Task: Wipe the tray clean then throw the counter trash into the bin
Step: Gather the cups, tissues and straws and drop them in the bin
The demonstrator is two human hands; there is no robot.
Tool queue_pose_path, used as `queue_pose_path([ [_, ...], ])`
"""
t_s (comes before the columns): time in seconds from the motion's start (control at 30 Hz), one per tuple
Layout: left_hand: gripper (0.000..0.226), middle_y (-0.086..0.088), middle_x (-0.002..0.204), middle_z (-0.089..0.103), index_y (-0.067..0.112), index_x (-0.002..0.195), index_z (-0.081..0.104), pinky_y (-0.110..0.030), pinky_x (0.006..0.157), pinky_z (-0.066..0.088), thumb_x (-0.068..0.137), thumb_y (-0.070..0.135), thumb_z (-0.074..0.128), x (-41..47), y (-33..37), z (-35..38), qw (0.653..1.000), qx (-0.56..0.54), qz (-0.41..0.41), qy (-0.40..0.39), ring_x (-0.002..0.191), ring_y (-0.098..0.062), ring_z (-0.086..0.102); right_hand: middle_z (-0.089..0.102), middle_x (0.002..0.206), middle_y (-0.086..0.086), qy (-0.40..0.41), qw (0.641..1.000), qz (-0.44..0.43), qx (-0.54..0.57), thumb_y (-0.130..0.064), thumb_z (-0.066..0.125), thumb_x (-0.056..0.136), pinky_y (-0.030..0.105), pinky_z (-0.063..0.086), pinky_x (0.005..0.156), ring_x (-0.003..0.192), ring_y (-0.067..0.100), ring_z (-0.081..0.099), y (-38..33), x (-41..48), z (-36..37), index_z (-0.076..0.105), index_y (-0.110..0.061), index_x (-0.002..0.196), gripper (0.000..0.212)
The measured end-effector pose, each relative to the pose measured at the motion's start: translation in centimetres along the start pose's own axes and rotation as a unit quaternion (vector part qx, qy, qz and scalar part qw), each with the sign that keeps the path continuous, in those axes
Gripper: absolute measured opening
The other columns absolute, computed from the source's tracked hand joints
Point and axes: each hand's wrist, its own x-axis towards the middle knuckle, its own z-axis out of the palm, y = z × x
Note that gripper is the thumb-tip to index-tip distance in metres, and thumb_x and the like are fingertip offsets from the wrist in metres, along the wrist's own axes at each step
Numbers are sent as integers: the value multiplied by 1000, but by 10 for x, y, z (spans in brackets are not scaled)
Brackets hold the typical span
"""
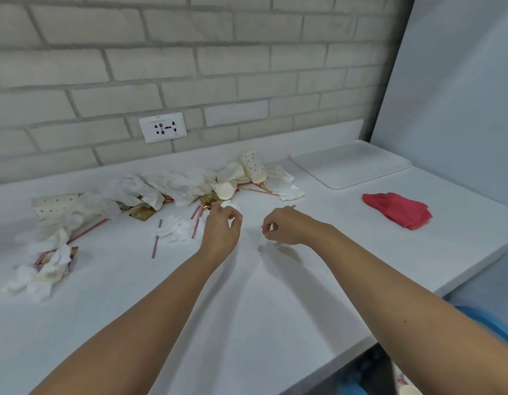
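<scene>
Trash is strewn over the white counter (247,295): crumpled tissues (150,189), dotted paper cups (254,166), gold sachets (141,212) and thin red straws (155,238). The white tray (349,163) lies at the back right corner with nothing on it. A red cloth (398,209) lies in front of it. My left hand (221,226) hovers at the edge of the pile, fingers curled, pinching a small white scrap of tissue (232,206). My right hand (287,226) is a hand's width to the right and pinches a thin red straw (293,206), mostly hidden behind the fingers.
A brick wall with a socket plate (163,127) backs the counter, and a plain panel (452,95) closes its right end. Below the counter's front right edge I see something blue (492,326) and a paper cup rim (409,390) in a dark gap.
</scene>
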Motion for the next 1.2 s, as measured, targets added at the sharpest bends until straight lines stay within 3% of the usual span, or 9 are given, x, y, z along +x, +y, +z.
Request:
queue_pose_path([
  [0.07,17,-7,114,50,8,99,63,-18,80,32,93,16,49,11,-9,-9,1000,-1,3,0,94,-14,49,54,97,-3,4,1000,9,0,-18,53,90,31,46,78,91,19,56,-8,9,1,67,-14,103,19],
  [0.4,16,-1,105,46,9,98,63,-22,83,37,93,15,50,60,-24,-3,1000,-6,3,-8,101,-17,50,60,115,2,-3,998,50,-31,-10,49,90,32,47,85,105,21,57,22,56,0,68,-13,104,24],
  [0.5,17,-1,102,46,5,101,64,-16,76,31,92,8,50,73,-21,9,999,21,14,-21,97,-18,52,56,123,5,2,997,68,-43,-2,48,89,31,46,90,112,22,54,46,72,4,64,-13,115,33],
  [0.63,20,-10,113,55,3,104,65,-19,81,36,91,3,50,100,-15,32,996,65,39,-40,100,-23,55,50,127,7,-7,997,47,-53,-1,49,91,32,42,93,120,23,49,71,89,8,54,-16,130,42],
  [0.77,23,-8,123,51,5,110,62,-18,86,34,91,4,50,135,-11,64,986,134,59,-76,112,-23,49,60,115,7,-7,998,18,-52,-3,52,89,25,38,77,109,23,55,90,104,9,67,-9,111,28],
  [0.87,29,-4,135,41,10,120,57,-32,103,37,92,8,50,159,-11,87,963,229,60,-130,125,-25,36,65,107,12,-24,998,13,-52,-3,52,87,25,37,70,96,26,59,99,109,5,68,-2,99,20],
  [1.0,42,-3,142,36,15,132,45,-40,108,32,91,10,46,191,-20,106,919,334,73,-195,128,-28,34,59,83,14,-102,993,38,-54,-8,55,80,25,34,54,70,23,51,110,109,-1,62,-6,80,7],
  [1.07,37,-5,135,44,16,128,50,-41,105,34,91,13,47,203,-21,113,911,345,68,-215,124,-27,39,53,73,9,-122,991,51,-27,-13,62,74,24,29,50,63,21,47,116,107,-3,57,-9,71,7],
  [1.2,11,-5,99,56,9,92,65,-36,89,45,86,10,56,209,-8,118,921,281,56,-262,106,-26,55,44,64,2,-128,989,55,-41,-13,61,76,21,28,46,55,18,41,119,105,-4,45,-11,63,21],
])
